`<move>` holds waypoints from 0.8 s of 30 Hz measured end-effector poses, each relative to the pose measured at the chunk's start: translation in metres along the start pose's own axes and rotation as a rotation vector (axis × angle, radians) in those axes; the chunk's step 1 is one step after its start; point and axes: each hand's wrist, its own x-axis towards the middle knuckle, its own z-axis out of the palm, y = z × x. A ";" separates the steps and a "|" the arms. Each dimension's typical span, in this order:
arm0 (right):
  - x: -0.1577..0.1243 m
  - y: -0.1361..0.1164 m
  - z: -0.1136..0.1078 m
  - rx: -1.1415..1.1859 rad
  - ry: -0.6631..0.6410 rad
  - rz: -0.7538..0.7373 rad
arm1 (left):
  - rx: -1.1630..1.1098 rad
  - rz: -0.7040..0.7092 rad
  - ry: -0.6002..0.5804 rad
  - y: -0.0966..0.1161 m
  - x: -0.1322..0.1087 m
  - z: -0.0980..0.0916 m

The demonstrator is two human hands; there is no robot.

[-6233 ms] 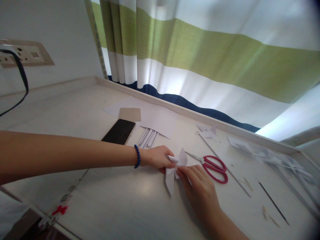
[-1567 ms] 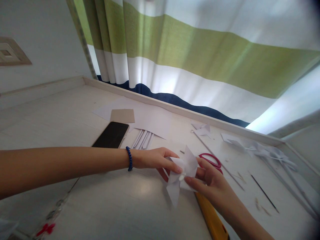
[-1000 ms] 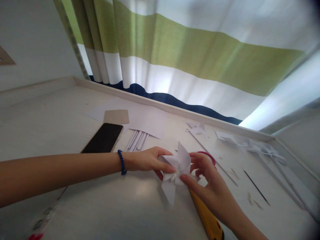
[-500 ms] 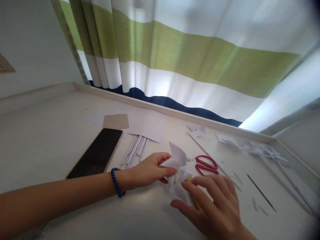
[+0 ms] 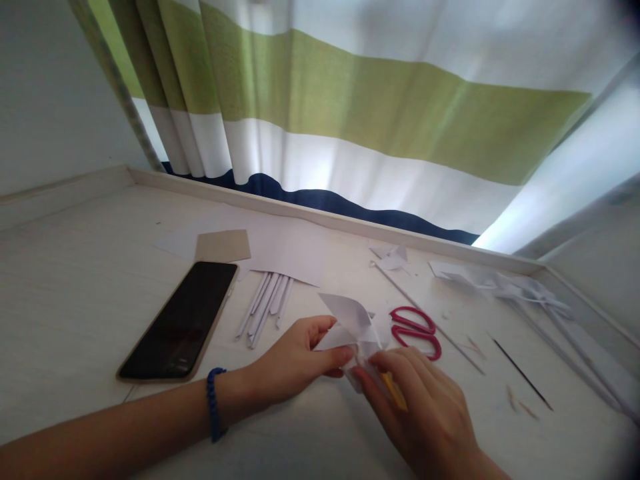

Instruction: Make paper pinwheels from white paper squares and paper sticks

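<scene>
A white paper pinwheel (image 5: 354, 325) with curled blades is held between my hands above the table. My left hand (image 5: 305, 353) is closed on its left side, thumb in front near the centre. On the lower right, my right hand (image 5: 420, 403) pinches the paper with thumb and forefinger. A yellow-orange stick-like piece (image 5: 395, 391) shows between the thumb and fingers of that hand; what it is, I cannot make out. Scissors with red handles (image 5: 414, 331) lie just behind my right hand, their blades mostly hidden by the pinwheel.
A phone (image 5: 180, 323) lies at left. Several rolled paper sticks (image 5: 265, 303) sit beside white sheets (image 5: 293, 248) and a brown card (image 5: 223, 245). Another pinwheel (image 5: 395, 257), a thin rod (image 5: 425, 315), finished-looking pinwheels (image 5: 515, 291) and a dark thin stick (image 5: 523, 373) are at right.
My right thumb and forefinger have come together on the pinwheel; before, they were spread apart beside it. My left hand keeps its hold. The view has shifted slightly.
</scene>
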 end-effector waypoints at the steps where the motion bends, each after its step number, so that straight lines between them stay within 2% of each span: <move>1: 0.000 0.000 0.001 -0.013 -0.013 0.013 | 0.005 0.001 -0.004 -0.001 0.000 0.000; 13: 0.003 -0.003 -0.001 0.010 -0.096 0.052 | 0.076 0.000 0.042 0.000 0.002 -0.002; 20: 0.003 -0.002 -0.005 0.022 -0.124 0.102 | 0.025 -0.088 0.192 0.002 0.006 -0.007; 24: 0.000 -0.001 -0.002 -0.015 -0.256 0.154 | -0.007 -0.104 0.267 0.005 0.006 -0.014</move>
